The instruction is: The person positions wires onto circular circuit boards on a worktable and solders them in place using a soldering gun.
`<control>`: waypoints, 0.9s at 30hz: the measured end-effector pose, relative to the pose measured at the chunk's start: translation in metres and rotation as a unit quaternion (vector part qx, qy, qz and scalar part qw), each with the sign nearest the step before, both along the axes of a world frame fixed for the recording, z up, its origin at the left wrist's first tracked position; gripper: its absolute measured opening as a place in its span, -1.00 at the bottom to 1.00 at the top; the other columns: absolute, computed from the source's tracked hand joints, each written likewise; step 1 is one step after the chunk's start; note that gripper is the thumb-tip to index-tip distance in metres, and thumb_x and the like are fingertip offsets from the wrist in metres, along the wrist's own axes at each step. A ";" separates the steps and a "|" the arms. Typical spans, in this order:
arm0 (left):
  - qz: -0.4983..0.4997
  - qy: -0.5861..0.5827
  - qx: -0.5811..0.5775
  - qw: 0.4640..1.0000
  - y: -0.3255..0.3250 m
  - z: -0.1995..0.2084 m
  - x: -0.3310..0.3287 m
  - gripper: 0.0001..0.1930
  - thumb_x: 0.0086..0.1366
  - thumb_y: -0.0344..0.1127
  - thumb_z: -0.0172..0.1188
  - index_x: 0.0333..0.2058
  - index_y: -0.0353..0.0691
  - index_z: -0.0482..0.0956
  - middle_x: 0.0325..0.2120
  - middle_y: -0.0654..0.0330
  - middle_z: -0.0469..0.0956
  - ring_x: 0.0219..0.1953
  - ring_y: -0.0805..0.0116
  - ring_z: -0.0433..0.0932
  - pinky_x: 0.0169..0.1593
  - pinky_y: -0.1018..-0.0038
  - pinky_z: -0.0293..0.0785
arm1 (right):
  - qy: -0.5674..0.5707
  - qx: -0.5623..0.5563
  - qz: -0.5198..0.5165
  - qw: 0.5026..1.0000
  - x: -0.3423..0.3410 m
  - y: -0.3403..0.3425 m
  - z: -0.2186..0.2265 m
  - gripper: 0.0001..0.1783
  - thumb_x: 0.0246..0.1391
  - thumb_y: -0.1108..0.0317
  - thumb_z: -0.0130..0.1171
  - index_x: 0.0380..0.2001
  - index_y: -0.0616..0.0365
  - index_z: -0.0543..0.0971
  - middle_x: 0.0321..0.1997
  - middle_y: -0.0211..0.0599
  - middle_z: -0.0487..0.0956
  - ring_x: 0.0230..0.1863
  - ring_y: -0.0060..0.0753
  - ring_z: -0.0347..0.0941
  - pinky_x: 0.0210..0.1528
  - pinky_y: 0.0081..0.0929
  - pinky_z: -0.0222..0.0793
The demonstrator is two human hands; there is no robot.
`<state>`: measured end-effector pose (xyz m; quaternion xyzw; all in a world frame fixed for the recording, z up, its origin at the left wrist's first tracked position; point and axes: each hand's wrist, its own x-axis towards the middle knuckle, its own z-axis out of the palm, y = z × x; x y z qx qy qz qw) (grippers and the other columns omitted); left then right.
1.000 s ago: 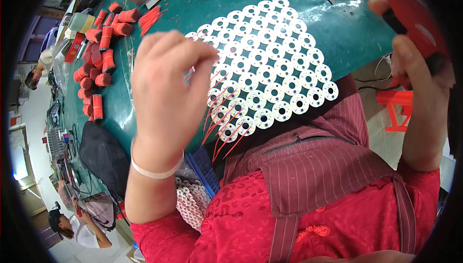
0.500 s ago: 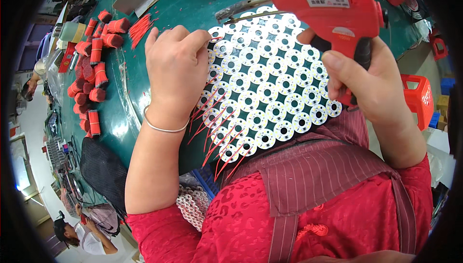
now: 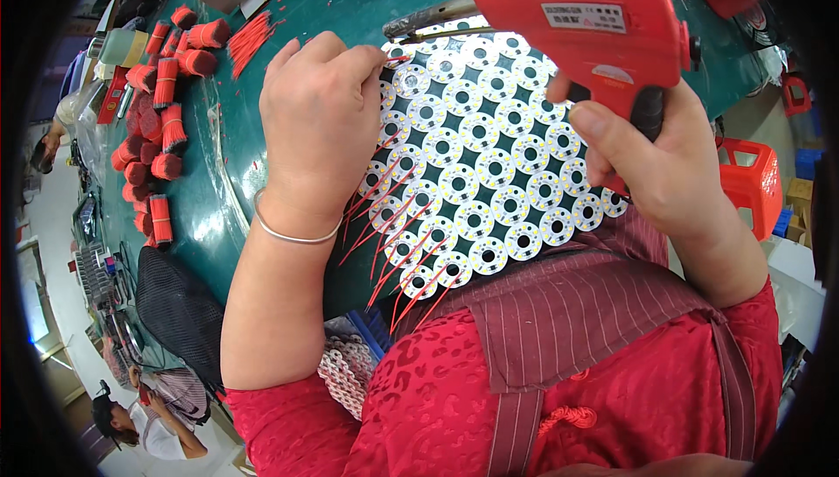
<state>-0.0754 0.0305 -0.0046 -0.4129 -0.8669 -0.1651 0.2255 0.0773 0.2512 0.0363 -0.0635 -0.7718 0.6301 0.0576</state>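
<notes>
A red-and-black plastic soldering gun (image 3: 603, 44) is clasped by the curled right hand (image 3: 651, 153), its metal barrel (image 3: 433, 18) held over a panel of flat white rings (image 3: 483, 168) on the glossy green tabletop (image 3: 341, 5). A thin red wire (image 3: 399, 58) is pinched by the left hand's (image 3: 319, 123) closed fingers.

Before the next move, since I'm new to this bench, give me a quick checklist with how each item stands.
1. Right hand holding the soldering gun: ok, wrapped around its handle.
2. Left hand holding a red wire: ok, pinched near the upper left of the boards.
3. Gun tip clear of the left hand: cannot tell; they look close.
4. Gun hot: cannot tell.
5. Spare wires in sight: ok, a loose pile lies beyond the left hand.
</notes>
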 end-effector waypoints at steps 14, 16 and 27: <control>-0.005 0.010 -0.005 1.000 -0.001 0.001 -0.002 -0.94 0.13 -0.42 0.31 -0.38 -0.16 0.70 -0.54 0.18 0.51 -0.51 0.20 0.52 -0.41 0.38 0.42 | 0.028 -0.005 0.000 1.000 -0.002 -0.006 -0.006 -0.71 0.18 0.42 0.19 -0.05 0.27 0.50 -0.15 -0.28 0.60 -0.58 -0.76 0.37 -0.55 -0.73 0.31; -0.005 0.010 -0.006 1.000 -0.001 0.001 -0.002 -0.94 0.13 -0.42 0.31 -0.38 -0.17 0.70 -0.54 0.18 0.51 -0.51 0.20 0.52 -0.41 0.38 0.43 | 0.018 0.020 0.009 1.000 0.000 -0.004 -0.008 -0.71 0.18 0.42 0.20 -0.05 0.28 0.50 -0.19 -0.30 0.59 -0.57 -0.76 0.37 -0.54 -0.72 0.31; -0.011 0.001 0.018 1.000 -0.001 -0.001 -0.002 -0.97 0.04 -0.43 0.30 -0.49 -0.16 0.68 -0.57 0.18 0.49 -0.45 0.12 0.53 -0.29 0.28 0.48 | 0.035 -0.001 -0.044 0.998 0.004 -0.008 -0.002 -0.72 0.20 0.40 0.19 -0.08 0.33 0.50 -0.35 -0.36 0.59 -0.59 -0.72 0.37 -0.53 -0.70 0.33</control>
